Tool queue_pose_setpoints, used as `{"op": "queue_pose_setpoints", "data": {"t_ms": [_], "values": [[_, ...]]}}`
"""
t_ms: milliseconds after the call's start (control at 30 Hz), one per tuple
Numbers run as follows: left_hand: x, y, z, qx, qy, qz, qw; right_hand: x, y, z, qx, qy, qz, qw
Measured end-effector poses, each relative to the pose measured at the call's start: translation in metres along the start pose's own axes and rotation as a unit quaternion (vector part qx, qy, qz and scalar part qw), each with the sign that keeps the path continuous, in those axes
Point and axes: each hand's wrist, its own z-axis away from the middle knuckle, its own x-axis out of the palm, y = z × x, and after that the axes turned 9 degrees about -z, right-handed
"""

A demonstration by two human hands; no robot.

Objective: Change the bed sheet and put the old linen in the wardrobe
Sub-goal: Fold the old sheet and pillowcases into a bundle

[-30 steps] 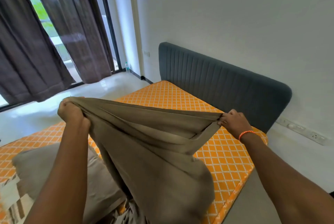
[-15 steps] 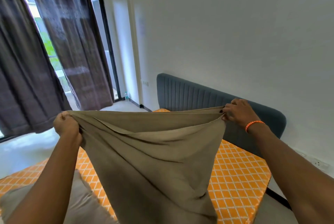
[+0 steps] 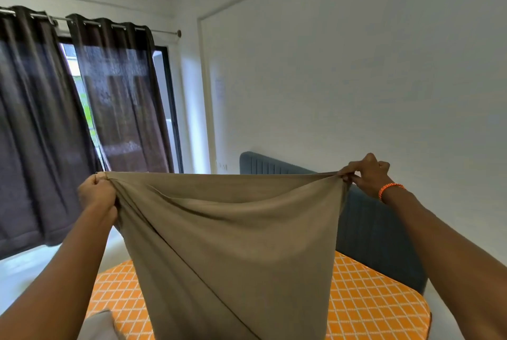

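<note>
A taupe sheet (image 3: 233,230) hangs stretched between both my hands, high above the bed. My left hand (image 3: 96,197) grips a bunched corner of it at the left. At the right, my right hand (image 3: 365,175), with an orange band on the wrist, pinches the other corner. The cloth's top edge runs taut between them and the rest drops out of the frame's bottom. Under it lies the bare mattress (image 3: 365,301), orange with a white lattice print.
A dark grey-blue padded headboard (image 3: 373,224) stands against the white wall behind the sheet. Dark curtains (image 3: 118,109) hang over a glass door at the left. A grey pillow corner (image 3: 98,326) shows at the bottom left. Pale floor lies between bed and curtains.
Both hands have risen and moved further apart with the sheet, pulling its top edge straight. My view has tilted up, so less of the mattress and pillow shows.
</note>
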Motion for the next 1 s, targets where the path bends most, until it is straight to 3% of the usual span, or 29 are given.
{"op": "queue_pose_setpoints", "data": {"t_ms": [267, 400, 533, 767, 900, 1000], "values": [[0.004, 0.089, -0.011, 0.117, 0.007, -0.023, 0.993, -0.072, -0.023, -0.031, -0.063, 0.006, 0.149, 0.987], [0.008, 0.126, -0.020, 0.133, 0.007, -0.034, 0.990, -0.107, -0.031, -0.046, -0.069, 0.073, 0.048, 0.994], [0.012, 0.143, -0.051, 0.145, 0.012, -0.044, 0.988, -0.144, -0.048, -0.049, -0.058, -0.024, -0.093, 0.994], [0.006, 0.164, -0.060, 0.112, 0.010, -0.036, 0.993, -0.161, -0.059, -0.040, -0.052, -0.067, -0.116, 0.990], [0.014, 0.148, -0.127, 0.109, 0.020, -0.028, 0.993, -0.162, -0.058, -0.037, -0.068, -0.074, -0.125, 0.987], [0.007, 0.164, -0.087, 0.103, 0.007, -0.023, 0.994, -0.166, -0.055, -0.034, -0.063, -0.081, -0.118, 0.988]]}}
